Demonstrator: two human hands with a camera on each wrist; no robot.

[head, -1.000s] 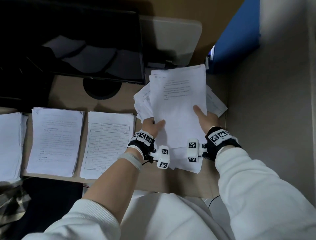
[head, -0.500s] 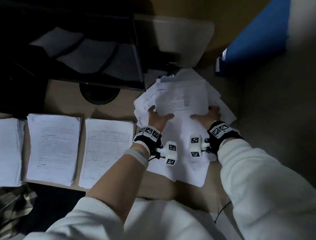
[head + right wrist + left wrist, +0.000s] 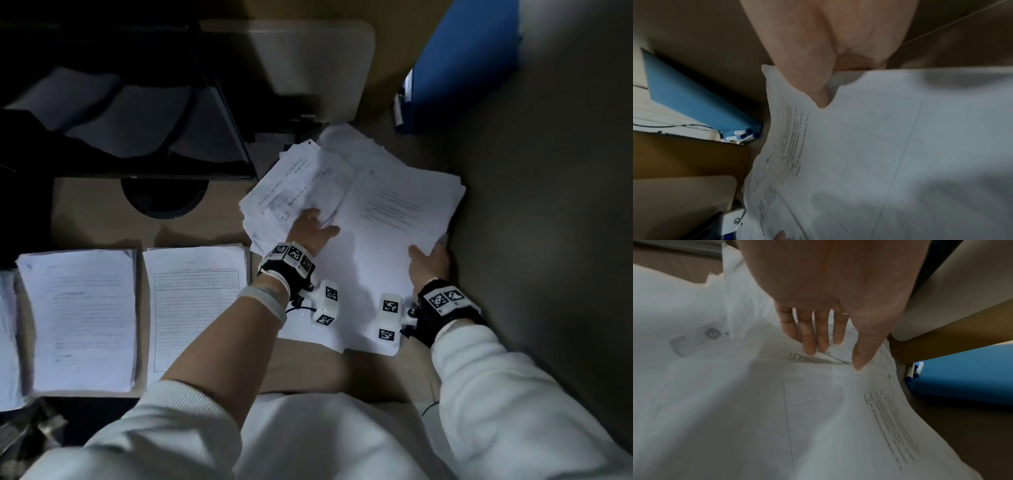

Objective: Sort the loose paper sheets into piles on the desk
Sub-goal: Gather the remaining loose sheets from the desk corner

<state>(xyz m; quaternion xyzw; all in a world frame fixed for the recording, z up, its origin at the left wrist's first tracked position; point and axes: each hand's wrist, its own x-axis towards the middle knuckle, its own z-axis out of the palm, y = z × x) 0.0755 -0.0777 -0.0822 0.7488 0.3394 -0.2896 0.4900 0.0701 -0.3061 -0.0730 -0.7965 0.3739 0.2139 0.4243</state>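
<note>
While right hand (image 3: 428, 262) pinches the top printed white sheet's (image 3: 394, 219) edge at centre right, likely to peel it | left hand (image 3: 313, 229), fingers flat, steadies messy white paper heap (image 3: 291, 192).

The right hand (image 3: 818, 53) pinches the edge of a printed sheet (image 3: 890, 154) beside a blue folder (image 3: 694, 97).

The room is dim, with a tan wooden surface (image 3: 212, 219) running under a dark monitor (image 3: 113, 102) whose round black stand base (image 3: 164, 200) sits on it. Behind the monitor stands a pale rounded panel (image 3: 315, 58), and beside that a blue box (image 3: 466, 58) with blue-capped markers (image 3: 742, 137) at its foot. A plain grey-brown wall (image 3: 548, 222) closes the right side.
</note>
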